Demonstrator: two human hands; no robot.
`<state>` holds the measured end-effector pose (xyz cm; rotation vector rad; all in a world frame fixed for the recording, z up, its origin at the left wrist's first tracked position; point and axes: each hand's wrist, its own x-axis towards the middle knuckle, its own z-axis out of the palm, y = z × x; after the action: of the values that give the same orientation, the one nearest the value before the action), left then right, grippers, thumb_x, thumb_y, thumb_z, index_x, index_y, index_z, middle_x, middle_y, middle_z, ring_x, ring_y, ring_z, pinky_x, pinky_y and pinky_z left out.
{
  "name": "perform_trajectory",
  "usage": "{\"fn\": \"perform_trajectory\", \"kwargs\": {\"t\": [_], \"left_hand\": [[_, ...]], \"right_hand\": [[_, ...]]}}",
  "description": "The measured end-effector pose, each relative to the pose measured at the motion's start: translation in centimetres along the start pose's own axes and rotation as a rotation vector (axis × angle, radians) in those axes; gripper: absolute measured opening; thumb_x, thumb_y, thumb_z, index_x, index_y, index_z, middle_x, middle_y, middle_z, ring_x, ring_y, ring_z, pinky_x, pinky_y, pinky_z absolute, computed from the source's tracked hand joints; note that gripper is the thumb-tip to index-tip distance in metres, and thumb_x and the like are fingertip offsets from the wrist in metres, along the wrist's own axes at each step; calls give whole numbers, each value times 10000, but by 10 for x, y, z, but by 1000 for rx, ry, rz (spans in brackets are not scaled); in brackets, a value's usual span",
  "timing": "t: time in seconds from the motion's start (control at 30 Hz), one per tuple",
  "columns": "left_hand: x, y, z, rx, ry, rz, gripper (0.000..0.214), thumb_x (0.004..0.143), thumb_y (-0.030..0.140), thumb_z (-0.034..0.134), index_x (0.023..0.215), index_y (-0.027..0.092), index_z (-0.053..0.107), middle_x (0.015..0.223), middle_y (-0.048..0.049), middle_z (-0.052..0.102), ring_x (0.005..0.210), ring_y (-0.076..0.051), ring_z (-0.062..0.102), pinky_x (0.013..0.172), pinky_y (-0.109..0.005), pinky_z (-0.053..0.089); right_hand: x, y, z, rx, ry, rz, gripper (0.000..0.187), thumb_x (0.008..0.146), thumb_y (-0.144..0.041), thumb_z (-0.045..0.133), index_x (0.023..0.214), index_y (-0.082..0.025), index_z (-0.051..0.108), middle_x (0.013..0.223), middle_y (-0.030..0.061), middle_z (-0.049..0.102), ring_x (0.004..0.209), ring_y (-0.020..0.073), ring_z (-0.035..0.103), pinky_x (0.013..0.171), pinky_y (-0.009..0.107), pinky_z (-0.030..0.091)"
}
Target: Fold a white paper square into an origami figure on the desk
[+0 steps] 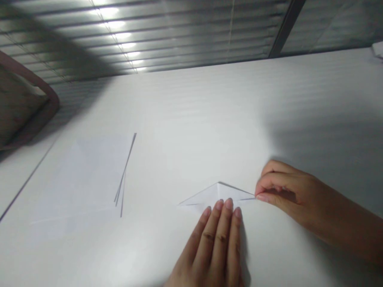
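A folded sheet of white paper (217, 195) lies on the white table (191, 119), its peak pointing away from me and its long points spreading left and right. My left hand (212, 247) rests flat on its near edge, with the fingertips on the paper and the fingers close together. My right hand (284, 191) comes in from the right and pinches the right point between thumb and index finger. The paper's lower part is hidden under my left fingers.
A pale, flat sheet of paper (83, 179) lies on the table to the left, with thin grey strips (124, 175) along its right side. A brown chair back (26, 99) stands at the upper left. Slatted blinds (134, 36) run behind the far table edge.
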<state>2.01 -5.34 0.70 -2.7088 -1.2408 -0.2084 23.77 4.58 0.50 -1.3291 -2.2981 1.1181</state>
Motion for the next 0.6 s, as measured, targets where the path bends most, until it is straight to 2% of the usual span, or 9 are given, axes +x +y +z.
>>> {"fn": "perform_trajectory", "kwargs": {"t": [0.33,0.5,0.6], "left_hand": [[1,2,0,-6,2,-14,450,857,185,419,1255,36,567,1339,-151,566,1254,-286,514,1091,-390,382],[1,3,-2,0,-32,-18,448,925,259,383,1279,47,556,1357,-155,548,1273,-284,494,1101,-394,370],[2,3,-2,2,-43,-12,449,912,269,419,1279,49,557,1361,-158,543,1276,-288,491,1104,-396,370]], "right_hand": [[-1,0,-4,-36,-49,-6,183,931,-285,485,798,-250,605,884,13,582,800,156,572,692,294,470],[0,0,-3,-66,-48,19,136,898,-282,534,785,-251,603,854,2,573,750,149,564,649,285,460],[1,4,-2,-78,-25,13,116,874,-255,557,773,-241,612,829,5,581,723,151,564,616,284,453]]}}
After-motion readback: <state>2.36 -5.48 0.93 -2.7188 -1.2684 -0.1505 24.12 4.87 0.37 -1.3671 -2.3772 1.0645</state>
